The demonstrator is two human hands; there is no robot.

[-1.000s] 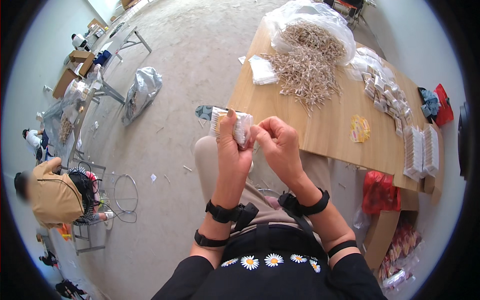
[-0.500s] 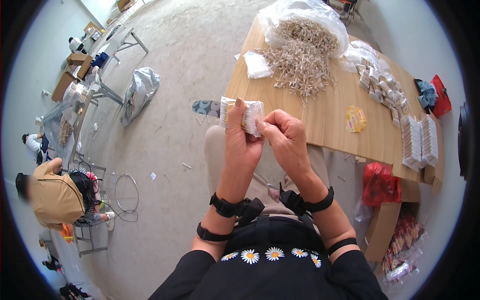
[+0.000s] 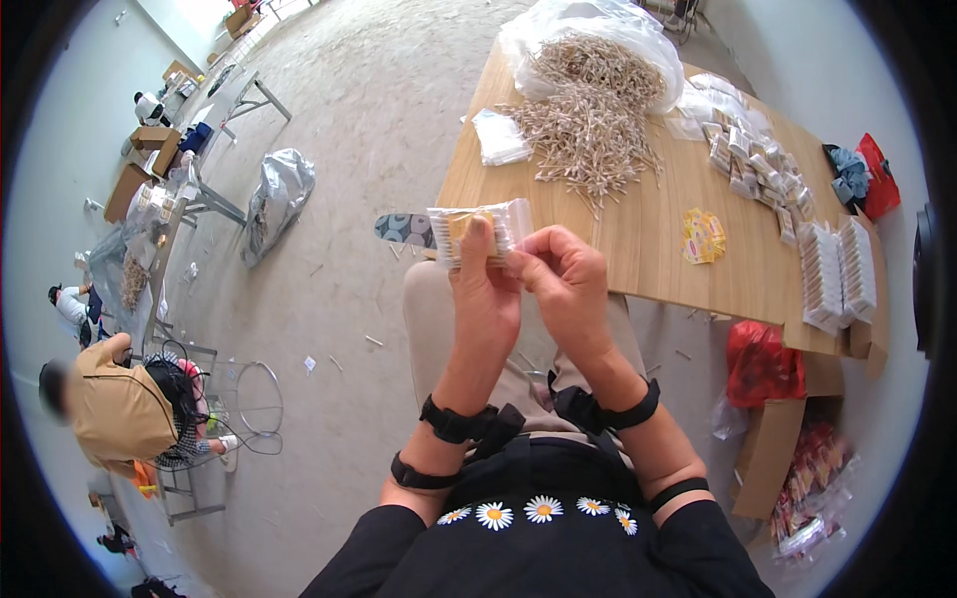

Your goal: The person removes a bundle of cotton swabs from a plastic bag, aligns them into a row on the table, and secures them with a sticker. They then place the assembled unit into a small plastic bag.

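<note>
A small clear plastic bag of cotton swabs [image 3: 446,229] lies across my left hand [image 3: 488,304], whose thumb presses on its front over a yellow card. The swabs sit side by side, their white tips showing at the left end. My right hand [image 3: 570,284] is closed in a pinch at the lower right corner of the bag, by its clear end. The bag is held above my lap, just off the table's near left edge. Beyond it, a large heap of loose swabs [image 3: 588,135] spills from a clear plastic sack [image 3: 520,42].
The wooden table [image 3: 638,254] holds flat clear bags [image 3: 500,138], yellow cards [image 3: 704,236], scattered filled packs [image 3: 748,169] and upright rows of packs [image 3: 823,274]. A red plastic bag [image 3: 763,364] and an open carton [image 3: 768,453] stand below right. At left, a person [image 3: 120,399] sits.
The bag has turned flatter between my hands, and my left thumb has moved down its front. My right hand stays pinched at its right end, slightly lower.
</note>
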